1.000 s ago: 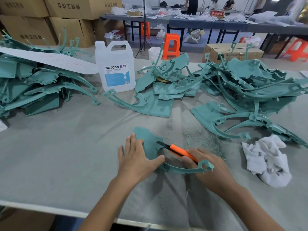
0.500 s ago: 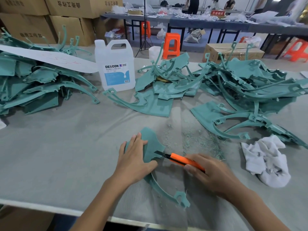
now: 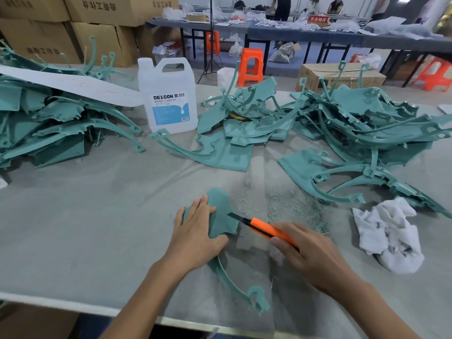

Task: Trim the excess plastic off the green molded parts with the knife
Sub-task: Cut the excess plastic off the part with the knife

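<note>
Near the front edge of the grey bench [image 3: 85, 228], the left hand [image 3: 195, 238] presses flat on a green molded part [image 3: 221, 216], the right hand [image 3: 310, 255] grips an orange knife [image 3: 264, 228] with its blade on that part, and heaps of parts [image 3: 354, 123] and cardboard boxes [image 3: 97, 33] lie beyond.

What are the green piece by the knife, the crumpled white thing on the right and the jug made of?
Green piece: apparently matte moulded plastic, thin with a curved rib. White thing: soft cloth, going by its crumpled folds. Jug: translucent whitish plastic, probably, with a moulded handle and printed label.
</note>
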